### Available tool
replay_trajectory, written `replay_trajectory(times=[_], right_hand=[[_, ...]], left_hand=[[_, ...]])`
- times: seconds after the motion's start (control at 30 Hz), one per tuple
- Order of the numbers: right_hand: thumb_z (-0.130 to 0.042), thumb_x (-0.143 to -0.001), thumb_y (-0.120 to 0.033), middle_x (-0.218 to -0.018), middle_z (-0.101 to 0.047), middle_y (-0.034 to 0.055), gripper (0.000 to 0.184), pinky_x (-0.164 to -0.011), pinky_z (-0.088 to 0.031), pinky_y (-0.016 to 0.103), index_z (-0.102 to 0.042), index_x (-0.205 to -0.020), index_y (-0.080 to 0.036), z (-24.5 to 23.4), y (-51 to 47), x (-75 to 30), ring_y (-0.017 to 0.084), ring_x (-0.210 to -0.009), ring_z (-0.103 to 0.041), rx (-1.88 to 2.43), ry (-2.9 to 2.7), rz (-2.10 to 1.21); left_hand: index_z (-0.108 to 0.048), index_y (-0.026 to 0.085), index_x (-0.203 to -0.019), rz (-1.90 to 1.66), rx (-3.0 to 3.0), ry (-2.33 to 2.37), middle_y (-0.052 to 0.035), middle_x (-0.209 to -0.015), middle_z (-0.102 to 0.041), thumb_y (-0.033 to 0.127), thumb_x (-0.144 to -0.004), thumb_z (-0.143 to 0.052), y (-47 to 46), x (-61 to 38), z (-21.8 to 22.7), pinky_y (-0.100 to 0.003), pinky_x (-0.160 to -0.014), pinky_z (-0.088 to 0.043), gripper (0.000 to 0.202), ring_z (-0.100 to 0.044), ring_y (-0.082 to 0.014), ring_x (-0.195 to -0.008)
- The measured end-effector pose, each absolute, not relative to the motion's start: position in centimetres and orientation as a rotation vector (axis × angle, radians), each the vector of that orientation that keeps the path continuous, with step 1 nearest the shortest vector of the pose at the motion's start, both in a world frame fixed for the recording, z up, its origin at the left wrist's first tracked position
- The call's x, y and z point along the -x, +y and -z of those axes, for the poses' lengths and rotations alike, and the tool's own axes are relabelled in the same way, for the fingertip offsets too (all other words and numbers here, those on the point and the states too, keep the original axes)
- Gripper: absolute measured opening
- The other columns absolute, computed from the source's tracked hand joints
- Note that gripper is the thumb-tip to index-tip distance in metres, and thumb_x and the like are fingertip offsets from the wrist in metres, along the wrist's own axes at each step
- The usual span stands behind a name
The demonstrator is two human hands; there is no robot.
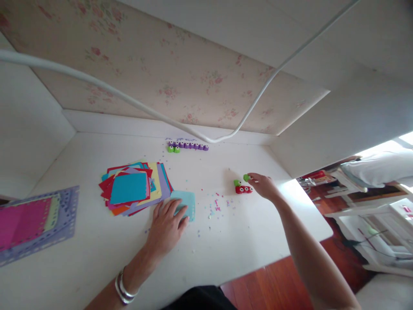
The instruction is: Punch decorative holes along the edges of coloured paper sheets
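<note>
My left hand [169,226] lies flat, fingers apart, on a pale blue sheet of paper [190,206] with small holes along its right side. At the right, my right hand [263,185] pinches a small green craft punch [247,177] just above the desk. Close beside it, another green punch [237,183] stands behind a short row of red punches [243,190]. Tiny pink, purple and blue paper cut-outs [217,204] lie scattered between my hands. A pile of coloured paper [129,188], blue on top, sits left of my left hand.
Along the back of the white desk [219,245] runs a row of purple punches [192,146], with 2 green punches [174,149] before it. Punched sheets [64,215] lie far left. A white cable [129,99] hangs across the front. The desk's edge is at right.
</note>
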State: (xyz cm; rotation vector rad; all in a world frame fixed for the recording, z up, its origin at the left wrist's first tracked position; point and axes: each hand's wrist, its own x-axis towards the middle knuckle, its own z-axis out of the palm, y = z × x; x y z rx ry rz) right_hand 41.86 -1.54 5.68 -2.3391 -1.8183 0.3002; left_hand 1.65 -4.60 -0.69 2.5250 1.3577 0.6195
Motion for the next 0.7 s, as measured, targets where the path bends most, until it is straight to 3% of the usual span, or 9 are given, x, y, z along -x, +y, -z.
replay_trajectory(times=[0.37,0.47,0.63,0.7], right_hand=[[-0.049,-0.086,-0.03,-0.089,-0.076,0.0064,0.033,-0.072,-0.049,0.031,-0.074,-0.107,-0.027,-4.3,0.5,-42.9,0.023,-0.079,-0.07,2.449,-2.1,-0.456],[-0.048,-0.087,-0.028,-0.096,-0.076,0.0058,0.032,-0.075,-0.049,0.031,-0.074,-0.106,-0.028,-4.4,0.5,-42.9,0.023,-0.086,-0.07,2.434,-2.129,-0.473],[-0.048,-0.087,-0.032,-0.092,-0.076,0.0052,0.038,-0.072,-0.05,0.03,-0.067,-0.12,-0.027,-5.0,0.4,-43.1,0.021,-0.076,-0.071,2.43,-2.027,-0.484],[-0.047,-0.088,-0.034,-0.098,-0.075,0.0053,0.039,-0.076,-0.051,0.031,-0.067,-0.121,-0.026,-5.4,0.8,-42.6,0.021,-0.08,-0.071,2.39,-1.946,-0.409]], left_hand=[[-0.066,0.03,-0.111,-0.636,-2.507,1.371,-0.0049,-0.123,-0.061,0.032,-0.088,-0.056,-4.5,-1.6,0.6,-0.049,-0.107,-0.029,0.025,-0.053,-0.0254,-0.117],[-0.066,0.03,-0.111,-0.632,-2.499,1.364,-0.0052,-0.123,-0.061,0.032,-0.088,-0.056,-4.4,-1.6,0.6,-0.05,-0.107,-0.028,0.025,-0.053,-0.0255,-0.118],[-0.065,0.03,-0.112,-0.617,-2.476,1.36,-0.0055,-0.123,-0.061,0.032,-0.089,-0.056,-4.3,-1.7,0.7,-0.05,-0.107,-0.027,0.025,-0.052,-0.0254,-0.118],[-0.064,0.029,-0.112,-0.611,-2.475,1.358,-0.0058,-0.124,-0.061,0.032,-0.089,-0.056,-4.3,-1.6,0.7,-0.05,-0.107,-0.027,0.025,-0.052,-0.0255,-0.118]])
